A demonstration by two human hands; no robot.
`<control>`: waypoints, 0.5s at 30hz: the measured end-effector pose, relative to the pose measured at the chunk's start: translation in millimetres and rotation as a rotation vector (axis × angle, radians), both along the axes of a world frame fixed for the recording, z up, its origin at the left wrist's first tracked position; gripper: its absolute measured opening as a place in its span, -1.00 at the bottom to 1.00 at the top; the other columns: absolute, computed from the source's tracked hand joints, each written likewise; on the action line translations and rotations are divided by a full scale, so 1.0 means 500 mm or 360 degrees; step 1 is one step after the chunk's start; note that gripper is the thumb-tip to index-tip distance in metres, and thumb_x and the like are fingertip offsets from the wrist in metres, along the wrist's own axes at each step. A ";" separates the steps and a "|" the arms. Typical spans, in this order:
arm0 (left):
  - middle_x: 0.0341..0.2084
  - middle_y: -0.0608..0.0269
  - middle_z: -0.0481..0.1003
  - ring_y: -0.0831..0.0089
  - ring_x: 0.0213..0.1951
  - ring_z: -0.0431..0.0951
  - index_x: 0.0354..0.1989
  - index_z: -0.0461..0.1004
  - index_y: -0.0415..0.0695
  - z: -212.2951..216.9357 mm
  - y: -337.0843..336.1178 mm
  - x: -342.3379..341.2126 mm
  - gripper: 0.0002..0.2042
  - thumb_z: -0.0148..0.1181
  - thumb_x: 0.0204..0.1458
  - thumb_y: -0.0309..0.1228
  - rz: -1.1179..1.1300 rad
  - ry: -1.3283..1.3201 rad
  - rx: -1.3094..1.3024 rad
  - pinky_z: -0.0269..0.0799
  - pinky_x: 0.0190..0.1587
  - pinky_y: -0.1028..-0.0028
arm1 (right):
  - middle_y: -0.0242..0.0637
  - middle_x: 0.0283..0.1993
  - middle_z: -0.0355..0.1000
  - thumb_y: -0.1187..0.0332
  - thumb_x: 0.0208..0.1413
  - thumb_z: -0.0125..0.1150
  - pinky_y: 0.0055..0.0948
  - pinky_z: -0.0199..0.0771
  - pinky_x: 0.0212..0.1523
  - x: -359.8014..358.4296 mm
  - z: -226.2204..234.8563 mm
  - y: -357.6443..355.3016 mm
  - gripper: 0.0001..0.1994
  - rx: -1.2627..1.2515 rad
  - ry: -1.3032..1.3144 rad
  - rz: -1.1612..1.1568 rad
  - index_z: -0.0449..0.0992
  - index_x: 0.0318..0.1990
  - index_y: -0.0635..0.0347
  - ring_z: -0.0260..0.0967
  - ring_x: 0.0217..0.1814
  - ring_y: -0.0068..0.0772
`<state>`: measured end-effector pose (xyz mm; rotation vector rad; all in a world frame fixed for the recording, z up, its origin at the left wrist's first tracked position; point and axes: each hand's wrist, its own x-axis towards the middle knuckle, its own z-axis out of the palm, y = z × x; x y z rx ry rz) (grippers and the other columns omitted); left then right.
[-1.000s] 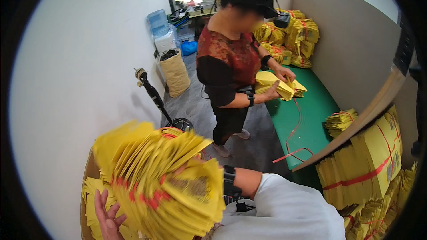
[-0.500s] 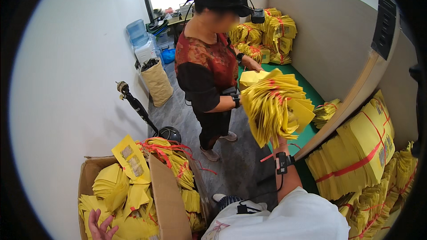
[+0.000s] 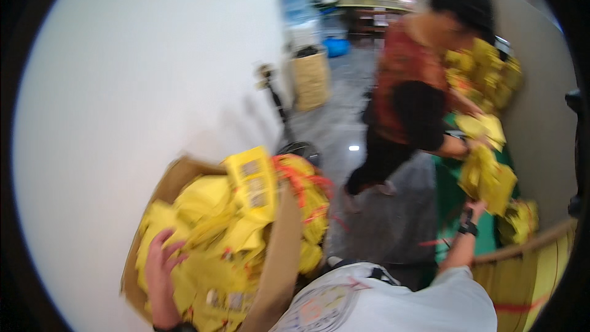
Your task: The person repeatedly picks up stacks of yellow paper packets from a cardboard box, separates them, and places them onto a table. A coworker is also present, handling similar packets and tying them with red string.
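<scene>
Your left hand lay flat in the open cardboard box at your lower left, its grip spread wide, fingers splayed over the loose yellow bags heaped inside without pinching any of them. The box stood against the white wall, and a bundle tied with red string spilled over its right side.

Your right hand was stretched out over the green desk, its grip closed around the lower end of a thick bunch of yellow bags, held up above the desk top. The picture was blurred, so the fingers themselves were hard to make out.

Across from you, another person in a red and black top stood at the desk, holding a smaller yellow stack just above your bunch.
</scene>
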<state>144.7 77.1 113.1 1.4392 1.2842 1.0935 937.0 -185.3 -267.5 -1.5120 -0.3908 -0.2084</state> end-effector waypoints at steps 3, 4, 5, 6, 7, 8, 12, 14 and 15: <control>0.06 0.08 0.29 0.25 -0.04 0.45 0.10 0.23 -0.28 -0.006 0.014 -0.084 -0.52 -0.12 0.16 -0.14 -0.0040 -0.0089 -0.0027 0.45 -0.12 0.36 | -0.23 -0.12 0.39 0.35 0.03 0.11 -0.38 0.38 -0.18 -0.008 -0.031 -0.026 -0.66 0.0181 0.0513 -0.0201 0.36 -0.02 0.27 0.34 -0.18 -0.28; 0.04 0.08 0.31 0.24 -0.06 0.46 0.10 0.25 -0.26 0.002 0.001 -0.108 -0.52 -0.10 0.15 -0.11 -0.0050 -0.0080 0.0003 0.45 -0.11 0.34 | -0.24 -0.05 0.38 0.27 0.13 -0.01 -0.35 0.38 -0.19 -0.014 -0.033 -0.026 -0.64 0.0641 0.0873 -0.0089 0.34 0.04 0.27 0.33 -0.14 -0.26; 0.03 0.09 0.32 0.25 -0.06 0.45 0.09 0.25 -0.26 0.006 -0.004 -0.123 -0.52 -0.09 0.15 -0.13 -0.0018 -0.0040 -0.0039 0.44 -0.10 0.35 | -0.23 -0.04 0.38 0.26 0.13 -0.01 -0.35 0.37 -0.18 -0.022 -0.030 -0.035 -0.63 0.0722 0.0961 -0.0212 0.33 0.04 0.28 0.32 -0.13 -0.25; 0.03 0.10 0.32 0.26 -0.05 0.45 0.09 0.26 -0.27 0.011 -0.013 -0.135 -0.53 -0.08 0.15 -0.15 -0.0007 -0.0018 -0.0053 0.43 -0.09 0.36 | -0.23 -0.03 0.37 0.25 0.13 -0.01 -0.34 0.36 -0.17 -0.031 -0.028 -0.030 -0.62 0.0639 0.0986 -0.0240 0.33 0.04 0.28 0.32 -0.12 -0.24; 0.03 0.12 0.33 0.27 -0.05 0.45 0.08 0.27 -0.27 0.016 -0.025 -0.146 -0.54 -0.07 0.14 -0.16 -0.0015 -0.0006 -0.0037 0.42 -0.08 0.37 | -0.22 -0.02 0.37 0.24 0.13 -0.01 -0.34 0.36 -0.16 -0.041 -0.024 -0.033 -0.61 0.0545 0.1005 -0.0265 0.33 0.05 0.28 0.31 -0.11 -0.24; 0.03 0.13 0.33 0.28 -0.05 0.45 0.08 0.27 -0.27 0.019 -0.034 -0.154 -0.55 -0.07 0.14 -0.18 0.0034 0.0026 -0.0083 0.41 -0.07 0.38 | -0.21 -0.01 0.36 0.24 0.13 -0.02 -0.33 0.35 -0.15 -0.051 -0.020 -0.033 -0.61 0.0461 0.1013 -0.0299 0.33 0.05 0.29 0.31 -0.10 -0.23; -0.03 0.19 0.36 0.38 -0.04 0.43 0.07 0.30 -0.25 0.012 -0.086 -0.195 -0.61 -0.04 0.11 -0.29 0.0145 0.0053 -0.0134 0.36 -0.06 0.45 | -0.19 0.02 0.34 0.20 0.12 -0.02 -0.32 0.32 -0.11 -0.075 -0.025 -0.041 -0.57 0.0196 0.1028 -0.0349 0.32 0.06 0.30 0.29 -0.06 -0.20; -0.05 0.21 0.36 0.42 -0.04 0.42 0.07 0.30 -0.24 0.001 -0.106 -0.217 -0.63 -0.01 0.09 -0.36 0.0148 0.0059 -0.0153 0.35 -0.06 0.47 | -0.18 0.04 0.33 0.18 0.12 -0.02 -0.31 0.31 -0.09 -0.079 -0.040 -0.047 -0.56 0.0099 0.1037 -0.0361 0.32 0.07 0.31 0.27 -0.04 -0.19; -0.04 0.22 0.35 0.42 -0.04 0.42 0.07 0.30 -0.23 -0.006 -0.120 -0.227 -0.63 0.01 0.07 -0.40 0.0150 0.0067 -0.0164 0.34 -0.05 0.47 | -0.17 0.04 0.33 0.17 0.11 -0.02 -0.31 0.30 -0.08 -0.081 -0.048 -0.052 -0.55 0.0052 0.1038 -0.0352 0.32 0.07 0.31 0.27 -0.03 -0.18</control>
